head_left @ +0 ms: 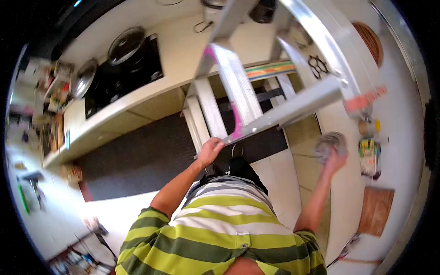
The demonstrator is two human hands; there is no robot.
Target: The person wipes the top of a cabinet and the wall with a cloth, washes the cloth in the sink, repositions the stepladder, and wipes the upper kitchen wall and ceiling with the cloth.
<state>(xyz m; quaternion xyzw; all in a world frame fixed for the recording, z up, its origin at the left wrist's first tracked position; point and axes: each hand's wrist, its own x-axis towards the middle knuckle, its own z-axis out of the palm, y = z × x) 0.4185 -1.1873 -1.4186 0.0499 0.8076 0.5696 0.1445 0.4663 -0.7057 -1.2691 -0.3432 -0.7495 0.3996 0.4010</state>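
An aluminium stepladder (284, 110) rises in front of me, with pink marks on its steps and an orange strip on one rail. My left hand (211, 151) is closed around the near end of its side rail. Out to the right, my right hand (337, 161) holds a bunched grey cloth (330, 145), somewhat blurred, over the right-hand counter. The cloth is apart from the ladder.
A black stove (121, 75) with a lidded pan (127, 46) is set in the left counter. A dark mat (137, 151) covers the floor. A wooden board (376, 211) and a packet (369, 156) are on the right. A brown tub (72, 173) stands at left.
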